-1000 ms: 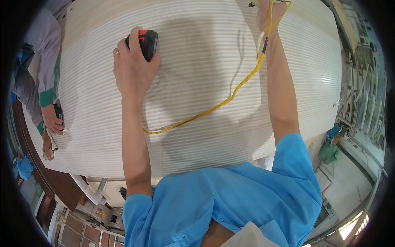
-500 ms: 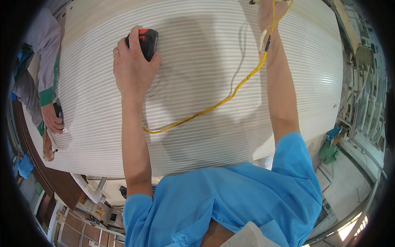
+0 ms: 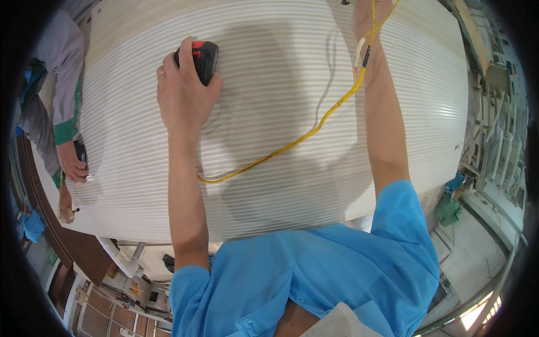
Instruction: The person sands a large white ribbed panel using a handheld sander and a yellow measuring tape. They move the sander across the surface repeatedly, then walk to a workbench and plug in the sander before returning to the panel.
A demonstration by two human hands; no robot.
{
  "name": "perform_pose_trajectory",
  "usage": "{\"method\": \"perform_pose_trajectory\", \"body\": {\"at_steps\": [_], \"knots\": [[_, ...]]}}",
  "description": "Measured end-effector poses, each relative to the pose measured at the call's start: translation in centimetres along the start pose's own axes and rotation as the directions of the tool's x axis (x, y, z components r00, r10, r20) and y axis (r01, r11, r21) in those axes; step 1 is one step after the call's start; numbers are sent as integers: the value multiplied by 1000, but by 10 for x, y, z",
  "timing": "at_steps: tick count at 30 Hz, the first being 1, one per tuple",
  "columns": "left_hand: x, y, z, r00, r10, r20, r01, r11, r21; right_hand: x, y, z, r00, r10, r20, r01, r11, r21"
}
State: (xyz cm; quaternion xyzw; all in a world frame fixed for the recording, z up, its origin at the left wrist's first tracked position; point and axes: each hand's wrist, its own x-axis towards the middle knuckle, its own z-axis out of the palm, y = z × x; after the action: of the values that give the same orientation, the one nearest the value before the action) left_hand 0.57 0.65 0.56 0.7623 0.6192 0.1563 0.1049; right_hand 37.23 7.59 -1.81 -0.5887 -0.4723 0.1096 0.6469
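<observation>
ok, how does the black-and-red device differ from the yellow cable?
Shape: the black-and-red device is a compact block; the yellow cable is long, thin and curved.
Colour: the device is mostly black with a red patch; the cable mostly yellow with dark marks.
Hold: the device is gripped in the left hand; the cable runs from the left forearm to the right forearm.
Shared: both show against the white ribbed panel.

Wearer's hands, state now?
Left hand: closed around a black-and-red device.
Right hand: cannot be told; fingers cut off by the picture's top edge.
</observation>
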Motion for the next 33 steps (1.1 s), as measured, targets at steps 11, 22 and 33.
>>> {"method": "perform_pose_trajectory", "body": {"at_steps": [11,22,33], "knots": [[0,-3,1,1000,-12,25,11,1000,29,-4,-38,-8,996,54,-65,-49,996,80],[1,-1,0,998,-50,40,48,997,58,-1,-20,0,998,51,-30,-47,992,115],[2,0,-1,999,-29,24,28,999,42,-5,6,13,994,110,0,-110,994,16]]}}
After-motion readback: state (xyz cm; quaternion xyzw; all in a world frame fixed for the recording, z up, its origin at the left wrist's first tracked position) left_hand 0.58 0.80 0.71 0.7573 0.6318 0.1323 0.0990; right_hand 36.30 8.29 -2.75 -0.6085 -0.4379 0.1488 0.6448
